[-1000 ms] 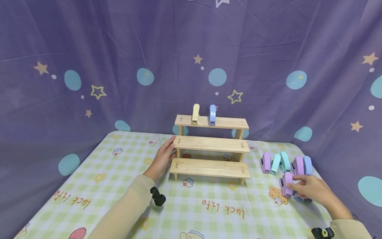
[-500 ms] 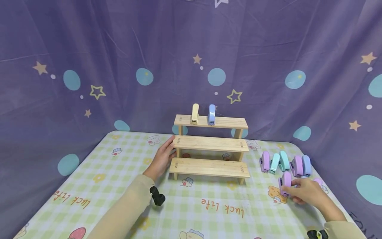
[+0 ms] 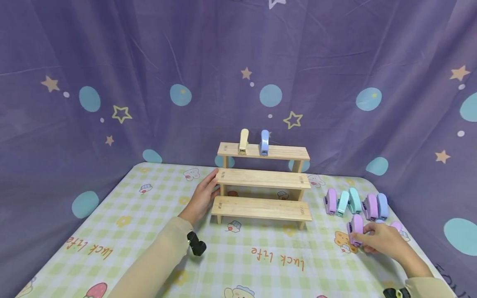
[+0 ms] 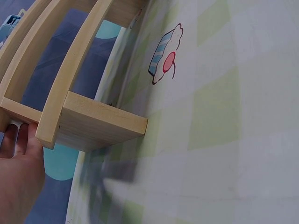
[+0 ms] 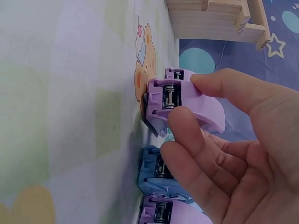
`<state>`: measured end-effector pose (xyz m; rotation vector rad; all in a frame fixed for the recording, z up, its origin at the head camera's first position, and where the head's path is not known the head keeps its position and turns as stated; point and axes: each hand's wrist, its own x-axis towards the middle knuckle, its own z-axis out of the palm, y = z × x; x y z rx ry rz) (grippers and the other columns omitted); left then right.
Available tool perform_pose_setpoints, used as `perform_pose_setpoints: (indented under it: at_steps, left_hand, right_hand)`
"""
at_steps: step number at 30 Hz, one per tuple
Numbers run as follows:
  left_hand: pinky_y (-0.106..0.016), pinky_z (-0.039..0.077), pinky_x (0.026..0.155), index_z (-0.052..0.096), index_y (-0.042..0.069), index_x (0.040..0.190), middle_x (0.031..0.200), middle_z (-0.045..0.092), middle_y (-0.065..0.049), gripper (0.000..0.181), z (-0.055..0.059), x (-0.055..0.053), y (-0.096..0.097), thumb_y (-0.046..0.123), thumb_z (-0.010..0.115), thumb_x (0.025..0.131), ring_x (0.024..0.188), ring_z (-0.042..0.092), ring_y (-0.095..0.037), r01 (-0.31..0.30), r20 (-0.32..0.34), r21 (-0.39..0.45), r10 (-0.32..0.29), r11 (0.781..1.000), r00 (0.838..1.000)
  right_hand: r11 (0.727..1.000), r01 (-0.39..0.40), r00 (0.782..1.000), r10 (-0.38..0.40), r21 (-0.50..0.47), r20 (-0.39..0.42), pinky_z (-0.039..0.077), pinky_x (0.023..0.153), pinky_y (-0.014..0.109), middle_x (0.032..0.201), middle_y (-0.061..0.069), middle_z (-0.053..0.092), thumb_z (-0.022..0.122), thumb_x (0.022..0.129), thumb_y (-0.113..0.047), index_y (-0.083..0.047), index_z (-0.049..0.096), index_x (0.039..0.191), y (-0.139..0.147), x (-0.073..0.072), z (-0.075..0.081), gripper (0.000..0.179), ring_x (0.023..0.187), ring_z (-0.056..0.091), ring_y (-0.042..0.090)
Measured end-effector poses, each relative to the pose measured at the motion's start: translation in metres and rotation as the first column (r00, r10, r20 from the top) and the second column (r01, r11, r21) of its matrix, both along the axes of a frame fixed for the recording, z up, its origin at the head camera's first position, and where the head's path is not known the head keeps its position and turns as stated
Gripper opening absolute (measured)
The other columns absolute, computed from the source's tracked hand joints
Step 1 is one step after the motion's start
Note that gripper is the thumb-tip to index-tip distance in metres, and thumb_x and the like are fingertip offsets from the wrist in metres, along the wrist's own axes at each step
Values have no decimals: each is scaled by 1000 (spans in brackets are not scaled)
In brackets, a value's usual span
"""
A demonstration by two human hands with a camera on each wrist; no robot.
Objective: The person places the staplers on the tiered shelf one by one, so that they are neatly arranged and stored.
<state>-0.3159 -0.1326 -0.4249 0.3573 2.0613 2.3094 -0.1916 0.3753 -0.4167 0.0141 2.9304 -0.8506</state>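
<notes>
My right hand (image 3: 384,242) pinches a purple mini stapler (image 3: 356,228) between thumb and fingers, at the table's right side. In the right wrist view, the thumb lies on one side of this purple stapler (image 5: 198,102) and a fingertip on the other; its dark spring shows. My left hand (image 3: 202,198) touches the left end of a three-tier wooden shelf (image 3: 262,179) at the middle board. The left wrist view shows its fingers (image 4: 33,142) fairly straight against the shelf's end. On the top tier stand a cream stapler (image 3: 244,142) and a blue stapler (image 3: 264,142).
Beyond the right hand stand more staplers: a purple one (image 3: 330,201), mint ones (image 3: 343,203), another purple (image 3: 370,207) and a blue (image 3: 382,205). A further purple stapler (image 3: 396,225) is partly hidden behind the hand. A checked cloth (image 3: 149,231) covers the table; a purple curtain (image 3: 316,62) hangs behind.
My right hand has shifted slightly left with the purple stapler, uncovering part of another purple stapler behind it. The left hand stays at the shelf.
</notes>
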Motion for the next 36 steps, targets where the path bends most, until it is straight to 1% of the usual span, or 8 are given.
perform_pose_setpoints:
  at_steps: [5,13,19,23,27,31,33,36]
  left_hand:
    - [-44,29,120,25,17,161,164,20,-7,52,0,1,0,24,39,111,146,30,-31,-1,6,-9,1,1000,1000]
    - [-46,29,120,24,14,161,163,23,-9,53,-2,0,1,23,39,111,145,31,-32,6,19,10,-6,1000,1000]
    - [-45,30,120,24,14,161,164,20,-8,52,-1,0,0,23,38,111,146,29,-29,9,4,4,-9,1000,1000]
    - [-44,30,119,24,14,161,165,18,-5,53,-1,0,0,23,38,111,147,28,-28,10,-4,2,-10,1000,1000]
    - [-44,30,119,23,14,161,164,21,-7,52,0,0,1,22,37,111,146,29,-30,19,-4,7,-19,1000,1000]
    - [-42,31,119,24,15,161,163,24,-8,51,1,0,0,21,37,111,145,31,-29,22,-7,10,-22,1000,1000]
    - [-41,32,119,24,15,161,162,26,-8,51,2,1,0,21,37,111,144,32,-29,22,-7,17,-22,1000,1000]
    - [-40,32,118,24,15,161,163,24,-8,52,2,1,0,22,37,111,145,31,-28,18,-11,-1,-18,1000,1000]
  right_hand:
    - [1000,-3,1000,3,-6,-8,52,52,25,63,-1,65,73,90,-42,-1,64,91,1,0,-1,42,60,63,17]
    - [1000,-11,999,11,4,-40,50,51,26,66,-1,65,71,92,-39,2,63,98,-1,-1,0,42,60,61,16]
    - [999,-6,992,12,47,-125,47,50,27,69,-3,63,68,94,-41,-1,60,98,-8,-4,13,41,61,59,15]
    - [998,3,983,8,62,-181,46,53,28,72,-4,64,65,96,-42,-3,58,97,-15,-8,26,40,64,61,13]
    - [998,6,972,8,59,-233,47,56,29,74,-4,66,64,97,-43,-4,57,99,-23,-13,36,40,65,65,12]
    - [999,-2,957,15,46,-291,48,57,30,75,-5,67,62,98,-45,-3,57,105,-32,-20,46,42,66,66,12]
    - [999,-14,942,25,35,-334,47,56,30,74,-5,67,62,98,-44,-2,57,107,-38,-23,51,43,66,65,13]
    - [1000,-21,918,25,16,-396,45,53,28,72,-4,65,64,97,-43,-4,59,110,-48,-29,58,41,64,63,13]
